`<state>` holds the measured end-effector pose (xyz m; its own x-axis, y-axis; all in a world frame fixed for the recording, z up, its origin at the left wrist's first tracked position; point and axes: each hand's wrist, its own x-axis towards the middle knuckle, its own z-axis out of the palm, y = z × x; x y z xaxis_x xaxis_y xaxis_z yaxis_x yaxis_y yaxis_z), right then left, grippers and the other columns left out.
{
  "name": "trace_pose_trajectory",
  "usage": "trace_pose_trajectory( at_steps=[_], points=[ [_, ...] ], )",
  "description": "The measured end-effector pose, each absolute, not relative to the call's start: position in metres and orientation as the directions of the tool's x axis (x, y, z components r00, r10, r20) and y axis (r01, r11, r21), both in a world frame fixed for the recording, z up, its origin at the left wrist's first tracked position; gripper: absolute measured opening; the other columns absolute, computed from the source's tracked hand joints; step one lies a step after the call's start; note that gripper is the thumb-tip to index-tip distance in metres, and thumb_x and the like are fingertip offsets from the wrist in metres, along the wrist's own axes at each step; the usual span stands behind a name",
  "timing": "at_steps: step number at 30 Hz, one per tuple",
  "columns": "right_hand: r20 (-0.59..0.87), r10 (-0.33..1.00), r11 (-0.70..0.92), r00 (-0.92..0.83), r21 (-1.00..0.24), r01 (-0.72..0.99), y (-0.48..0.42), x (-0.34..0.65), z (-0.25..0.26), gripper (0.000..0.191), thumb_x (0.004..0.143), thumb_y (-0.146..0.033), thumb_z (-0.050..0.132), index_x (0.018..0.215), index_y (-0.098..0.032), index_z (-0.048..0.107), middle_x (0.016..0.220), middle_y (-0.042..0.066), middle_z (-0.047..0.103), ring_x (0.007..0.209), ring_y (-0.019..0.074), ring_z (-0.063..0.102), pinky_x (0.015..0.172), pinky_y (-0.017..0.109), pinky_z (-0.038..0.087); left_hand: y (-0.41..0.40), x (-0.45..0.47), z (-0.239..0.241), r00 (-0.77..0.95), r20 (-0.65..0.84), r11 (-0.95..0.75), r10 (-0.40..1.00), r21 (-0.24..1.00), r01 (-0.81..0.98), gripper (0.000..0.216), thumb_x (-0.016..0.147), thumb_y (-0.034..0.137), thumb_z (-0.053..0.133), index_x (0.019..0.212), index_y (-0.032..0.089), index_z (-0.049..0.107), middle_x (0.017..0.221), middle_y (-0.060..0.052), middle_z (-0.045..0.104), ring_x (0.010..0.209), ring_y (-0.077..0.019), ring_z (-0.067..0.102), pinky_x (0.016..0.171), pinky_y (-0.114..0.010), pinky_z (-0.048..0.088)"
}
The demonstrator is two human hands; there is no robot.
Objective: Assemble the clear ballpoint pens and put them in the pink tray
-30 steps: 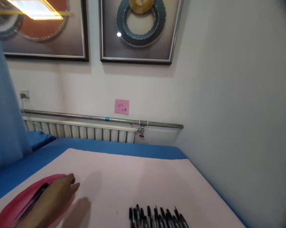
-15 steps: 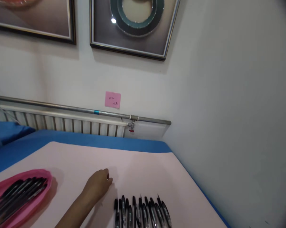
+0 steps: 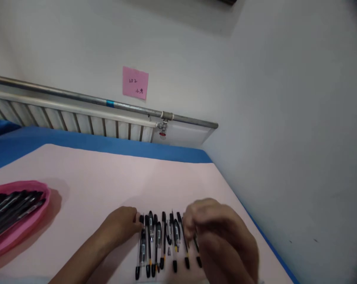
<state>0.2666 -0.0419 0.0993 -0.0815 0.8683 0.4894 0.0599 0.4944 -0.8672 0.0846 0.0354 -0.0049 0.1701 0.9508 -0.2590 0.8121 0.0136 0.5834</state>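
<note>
Several black-tipped clear pens [image 3: 162, 240] lie side by side in a row at the front of the pink sheet, with loose black caps among their upper ends. My left hand [image 3: 121, 225] rests at the row's left end. Its fingers are curled, and the thumb and a fingertip come against the top of the leftmost pen; whether they grip anything is hidden. Over the row's right end is my right hand [image 3: 226, 238], bent and slightly blurred, covering some pens. What its fingertips touch cannot be made out.
A pink basket [image 3: 44, 213] holding more dark pens stands at the left. The pink sheet [image 3: 113, 173] lies over a blue cover [image 3: 86, 142]. Behind are a radiator [image 3: 83, 121], a pipe with a red-handled valve [image 3: 163, 133] and a pink note [image 3: 135, 83]. A bare wall runs along the right.
My view has tilted down, showing more of the pen row. My left hand has come to the left end of the row. My right hand has come into view over the right end.
</note>
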Motion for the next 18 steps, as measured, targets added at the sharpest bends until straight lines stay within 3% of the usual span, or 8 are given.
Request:
trace_pose_trajectory(
  at_steps=[1, 4, 10, 18],
  points=[
    [0.501, 0.865, 0.501, -0.027, -0.865, -0.009, -0.031, 0.267, 0.09, 0.007, 0.082, -0.028, 0.051, 0.083, -0.026, 0.058, 0.073, 0.002, 0.055, 0.065, 0.0159, 0.054, 0.059, 0.031, 0.045, 0.036, 0.085, -0.006, 0.168, -0.275, 0.023, 0.947, 0.578, 0.816, 0.014, 0.061, 0.029, 0.052, 0.051, 0.02, 0.05, 0.056, -0.003, 0.059, 0.051, -0.0174, 0.05, 0.048, -0.027, 0.024],
    [0.364, 0.931, 0.364, -0.011, -0.931, 0.041, -0.014, 0.27, 0.064, 0.007, 0.078, -0.018, 0.051, 0.079, -0.021, 0.058, 0.074, 0.002, 0.055, 0.064, 0.0137, 0.053, 0.057, 0.027, 0.043, 0.037, 0.087, -0.008, 0.177, -0.319, 0.039, 0.931, 0.57, 0.821, 0.016, 0.062, 0.032, 0.051, 0.052, 0.02, 0.051, 0.057, -0.004, 0.059, 0.052, -0.0177, 0.051, 0.048, -0.027, 0.025],
    [0.18, 0.984, 0.174, 0.013, -0.966, 0.193, -0.006, 0.277, 0.039, 0.007, 0.078, -0.022, 0.053, 0.083, -0.019, 0.058, 0.071, 0.0, 0.058, 0.063, 0.0123, 0.055, 0.058, 0.024, 0.044, 0.035, 0.094, -0.004, 0.217, -0.351, -0.035, 0.911, 0.459, 0.888, 0.018, 0.066, 0.031, 0.046, 0.053, 0.02, 0.053, 0.062, -0.007, 0.062, 0.057, -0.0199, 0.054, 0.051, -0.027, 0.027],
    [0.151, 0.987, 0.159, -0.049, -0.933, 0.322, 0.0, 0.272, 0.032, 0.011, 0.079, -0.021, 0.051, 0.086, -0.018, 0.059, 0.075, 0.001, 0.06, 0.069, 0.0118, 0.055, 0.063, 0.023, 0.043, 0.035, 0.096, -0.005, 0.156, -0.326, 0.005, 0.932, 0.445, 0.896, 0.019, 0.065, 0.032, 0.047, 0.051, 0.02, 0.051, 0.058, -0.008, 0.06, 0.055, -0.0216, 0.052, 0.051, -0.029, 0.028]
  ],
)
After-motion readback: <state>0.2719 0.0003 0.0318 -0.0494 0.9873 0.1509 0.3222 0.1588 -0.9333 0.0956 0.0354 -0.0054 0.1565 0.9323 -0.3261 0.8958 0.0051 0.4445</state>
